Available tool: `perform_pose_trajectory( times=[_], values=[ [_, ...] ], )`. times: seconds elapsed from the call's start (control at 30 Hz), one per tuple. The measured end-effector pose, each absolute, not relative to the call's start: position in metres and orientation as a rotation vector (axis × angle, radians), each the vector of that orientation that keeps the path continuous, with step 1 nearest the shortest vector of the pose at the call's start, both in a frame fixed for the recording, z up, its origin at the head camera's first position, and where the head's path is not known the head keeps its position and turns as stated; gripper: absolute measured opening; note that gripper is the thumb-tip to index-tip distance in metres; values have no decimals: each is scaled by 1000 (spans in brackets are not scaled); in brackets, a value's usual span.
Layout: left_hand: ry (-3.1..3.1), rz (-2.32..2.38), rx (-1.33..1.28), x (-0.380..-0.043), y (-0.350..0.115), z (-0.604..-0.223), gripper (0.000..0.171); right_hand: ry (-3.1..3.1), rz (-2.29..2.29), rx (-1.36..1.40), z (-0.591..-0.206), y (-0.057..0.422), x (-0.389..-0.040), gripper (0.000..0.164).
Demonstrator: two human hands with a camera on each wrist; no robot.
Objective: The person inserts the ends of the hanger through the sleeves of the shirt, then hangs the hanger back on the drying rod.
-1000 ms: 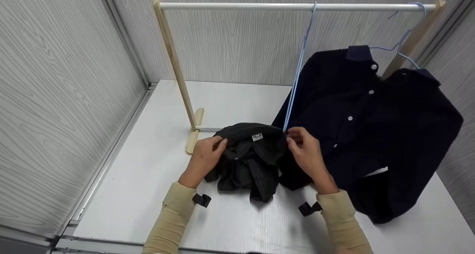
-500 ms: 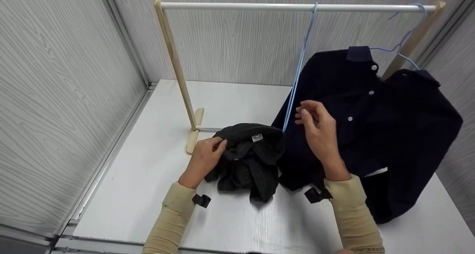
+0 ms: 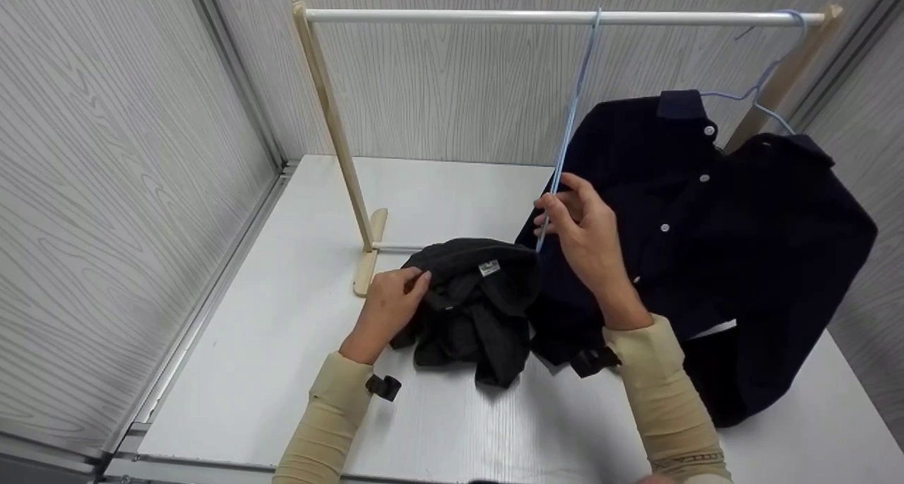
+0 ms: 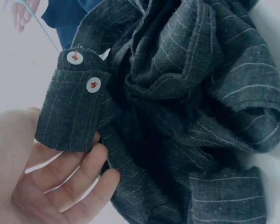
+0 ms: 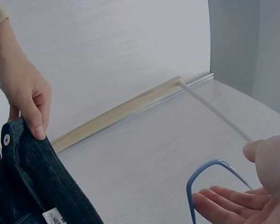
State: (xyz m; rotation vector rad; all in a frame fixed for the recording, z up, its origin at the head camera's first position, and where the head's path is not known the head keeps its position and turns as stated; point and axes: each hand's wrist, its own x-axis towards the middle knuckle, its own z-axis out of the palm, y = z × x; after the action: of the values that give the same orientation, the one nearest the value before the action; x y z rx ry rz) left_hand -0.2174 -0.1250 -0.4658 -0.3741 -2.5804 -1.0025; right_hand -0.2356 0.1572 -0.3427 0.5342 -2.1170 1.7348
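A dark pinstriped garment (image 3: 466, 321) lies bunched on the white table, a white label (image 3: 489, 268) inside its upper band. My left hand (image 3: 390, 304) pinches the band's left end; two white buttons (image 4: 93, 85) show there in the left wrist view. A blue wire hanger (image 3: 569, 131) hangs edge-on from the rail, its lower end by the garment's right corner. Beside that wire is my right hand (image 3: 583, 233), fingers reaching to it. In the right wrist view the fingers (image 5: 224, 205) lie against the hanger (image 5: 192, 179), with the thumb apart.
A rack with a white rail (image 3: 452, 17) and wooden posts (image 3: 332, 116) spans the back. On its right side a navy shirt (image 3: 748, 244) hangs from another blue hanger (image 3: 766, 74). Grey wood-patterned walls (image 3: 127, 187) stand behind and at both sides.
My right hand has left the garment's right edge, risen to the right, then come left to the blue hanger. My left hand keeps its hold on the garment.
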Motion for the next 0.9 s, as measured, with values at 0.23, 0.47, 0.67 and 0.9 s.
perform_pose_trajectory(
  times=[0.23,0.47,0.67,0.9],
  values=[
    [-2583,-1027,-363,-218,-125,-466,33,-2142,1725,508,-340,157,-235,46],
    [-2588,-1033,-352,-218,-125,-468,33,-2138,1791,484,-340,160,-236,44],
    [-2587,-1037,-362,-217,-125,-470,31,-2095,1897,527,-342,163,-237,38],
    [-2595,-1055,-359,-215,-126,-469,35,-2061,1923,623,-341,164,-238,31]
  ],
)
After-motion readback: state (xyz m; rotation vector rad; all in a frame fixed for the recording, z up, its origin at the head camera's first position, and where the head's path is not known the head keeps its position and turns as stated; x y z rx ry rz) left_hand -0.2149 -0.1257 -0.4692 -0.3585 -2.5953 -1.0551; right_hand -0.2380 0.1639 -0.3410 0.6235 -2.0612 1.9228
